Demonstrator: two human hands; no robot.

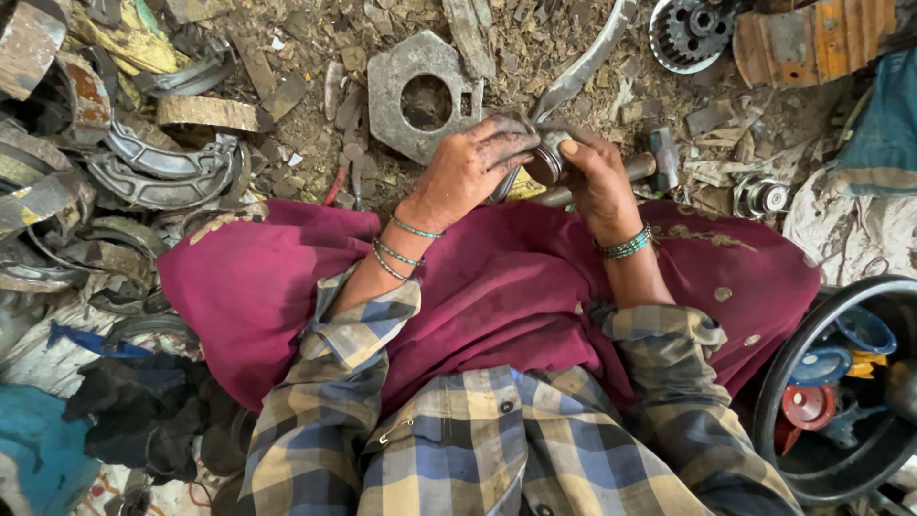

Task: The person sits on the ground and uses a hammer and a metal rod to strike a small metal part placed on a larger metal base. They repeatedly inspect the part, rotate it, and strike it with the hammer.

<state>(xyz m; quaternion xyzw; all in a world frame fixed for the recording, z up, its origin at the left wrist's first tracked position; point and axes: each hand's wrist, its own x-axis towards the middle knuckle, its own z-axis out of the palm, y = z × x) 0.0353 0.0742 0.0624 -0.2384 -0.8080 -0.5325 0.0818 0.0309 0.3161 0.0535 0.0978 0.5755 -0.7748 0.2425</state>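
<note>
Over the maroon cloth (pixel 497 306) across the person's lap, both hands met around a small round metal part (pixel 548 159), and honestly it was tough to make out much of it. It looked like a short grey ring or cup, dull and greasy, with a darker hollow facing the camera, pretty much buried between the two hands. The left hand (pixel 470 170) was smeared black with grime, and its fingers (pixel 508 143) were curled over the top and near side of the part, closed down on it. The right hand (pixel 597 182) gripped it from the other side, thumb pressed against the rim and the rest wrapped around behind, so both hands were clamped on the same piece with no gap showing. The part sat just above the knees, a bit ahead of the lap, over the dirt floor (pixel 535 48). Right behind the hands lay a hammer (pixel 659 158) with its head to the right, and a flat grey plate with a round hole (pixel 420 96) sat just beyond the left hand. Curved rusty brake shoes (pixel 162 162) were piled off to the left, well apart from the hands, and a black tub (pixel 778 401) of coloured bits sat by the right knee.
</note>
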